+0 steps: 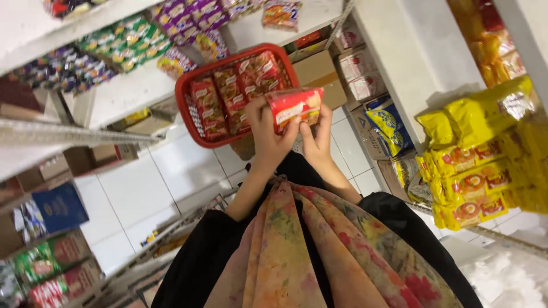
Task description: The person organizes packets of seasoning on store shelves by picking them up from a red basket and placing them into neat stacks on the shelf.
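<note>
Head view | we see left hand and right hand both clasping red packet over red basket | risk: loose fingertip hold, packet may slip to floor

White shelves of packaged goods flank a white tiled floor with cardboard boxes.

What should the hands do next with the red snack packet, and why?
Probably lower the red packet into the red basket just beneath it. Both the left hand and the right hand grip it right above the basket, where similar red packets already lie in rows, so it seems to belong with them.
</note>
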